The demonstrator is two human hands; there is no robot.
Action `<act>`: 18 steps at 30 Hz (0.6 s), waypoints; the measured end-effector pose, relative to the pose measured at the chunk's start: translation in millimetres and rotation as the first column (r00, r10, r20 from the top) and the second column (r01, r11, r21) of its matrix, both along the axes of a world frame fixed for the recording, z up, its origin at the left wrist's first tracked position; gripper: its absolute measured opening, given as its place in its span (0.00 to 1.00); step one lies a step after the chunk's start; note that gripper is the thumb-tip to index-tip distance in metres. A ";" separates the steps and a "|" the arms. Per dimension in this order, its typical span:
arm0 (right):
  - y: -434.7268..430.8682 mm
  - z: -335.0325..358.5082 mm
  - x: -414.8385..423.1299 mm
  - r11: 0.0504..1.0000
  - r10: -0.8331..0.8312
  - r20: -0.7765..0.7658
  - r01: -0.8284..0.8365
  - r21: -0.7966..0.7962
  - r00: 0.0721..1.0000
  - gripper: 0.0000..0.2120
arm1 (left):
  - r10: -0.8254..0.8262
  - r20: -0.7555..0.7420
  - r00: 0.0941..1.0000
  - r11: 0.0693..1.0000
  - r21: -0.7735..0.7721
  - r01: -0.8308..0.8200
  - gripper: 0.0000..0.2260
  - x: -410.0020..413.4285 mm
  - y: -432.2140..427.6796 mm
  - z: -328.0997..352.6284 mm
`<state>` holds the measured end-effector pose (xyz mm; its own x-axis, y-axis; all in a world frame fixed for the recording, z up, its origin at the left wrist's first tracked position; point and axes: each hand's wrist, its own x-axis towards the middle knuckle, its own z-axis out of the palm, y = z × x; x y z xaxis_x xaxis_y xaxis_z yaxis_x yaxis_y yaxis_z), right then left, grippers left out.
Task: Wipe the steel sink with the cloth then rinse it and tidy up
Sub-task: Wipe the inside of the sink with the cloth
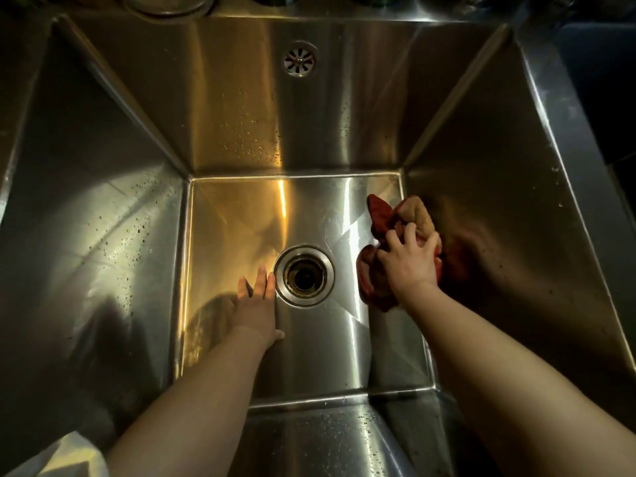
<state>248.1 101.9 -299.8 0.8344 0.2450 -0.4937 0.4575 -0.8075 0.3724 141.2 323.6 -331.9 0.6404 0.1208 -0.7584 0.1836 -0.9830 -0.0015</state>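
I look down into a deep steel sink (237,108) with wet, speckled walls. A round drain (304,276) sits in the middle of its floor. My right hand (409,259) grips a bunched red and tan cloth (385,215) and presses it onto the right side of the floor, close to the right wall. My left hand (256,304) lies flat on the floor just left of the drain, fingers extended and apart, holding nothing.
An overflow grille (299,59) is set high in the back wall. Round dark objects stand along the back ledge at the top edge. A light sleeve or garment (69,456) shows at the lower left corner.
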 end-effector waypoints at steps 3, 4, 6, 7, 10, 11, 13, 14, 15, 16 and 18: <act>-5.5 5.2 1.4 0.999 0.036 -0.048 -0.037 -0.015 0.998 0.22 | 0.017 0.001 1.000 1.000 -0.016 -0.017 0.51 -1.2 0.7 -0.8; -8.5 7.8 0.2 0.999 0.040 -0.057 -0.041 -0.007 0.998 0.22 | 0.023 0.004 1.000 1.000 -0.021 -0.023 0.51 -1.4 1.0 -1.1; -15.3 11.7 -4.1 0.999 0.034 -0.069 -0.032 0.037 0.997 0.22 | 0.023 0.014 1.000 1.000 -0.021 -0.023 0.51 -1.8 1.4 -0.7; -18.2 12.4 -6.8 0.998 0.022 -0.082 -0.016 0.068 0.996 0.24 | 0.022 0.017 1.000 1.000 -0.020 -0.021 0.51 -2.1 1.5 -0.3; -22.8 11.5 -17.7 0.990 -0.030 -0.144 0.049 0.131 0.989 0.28 | 0.023 0.018 1.000 0.999 -0.025 -0.023 0.50 -3.6 2.4 0.9; -23.4 10.8 -21.2 0.987 -0.047 -0.158 0.070 0.145 0.986 0.29 | 0.023 0.018 1.000 0.999 -0.025 -0.022 0.50 -3.9 2.8 1.5; -23.8 9.6 -25.6 0.981 -0.079 -0.179 0.109 0.160 0.981 0.28 | 0.015 0.018 1.000 1.000 -0.022 -0.015 0.49 -3.7 3.5 2.3; -23.2 9.9 -27.5 0.979 -0.089 -0.192 0.121 0.163 0.977 0.28 | 0.012 0.016 1.000 1.000 -0.021 -0.012 0.49 -3.8 3.4 2.9; -23.1 10.1 -29.0 0.978 -0.094 -0.211 0.130 0.165 0.973 0.28 | 0.010 0.013 1.000 1.000 -0.021 -0.009 0.49 -3.7 3.5 3.5; -23.5 10.4 -29.1 0.976 -0.103 -0.232 0.144 0.165 0.967 0.28 | 0.007 0.011 1.000 1.000 -0.020 -0.007 0.49 -3.6 3.1 3.7; -22.8 11.6 -29.5 0.978 -0.111 -0.295 0.158 0.138 0.949 0.27 | 0.009 0.008 1.000 1.000 -0.020 -0.009 0.49 -3.1 2.7 4.0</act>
<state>218.6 79.0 -288.3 0.6956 0.2340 -0.6792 0.4086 -0.9065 0.1062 138.1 326.4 -327.9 0.6452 0.1112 -0.7559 0.1924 -0.9811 0.0199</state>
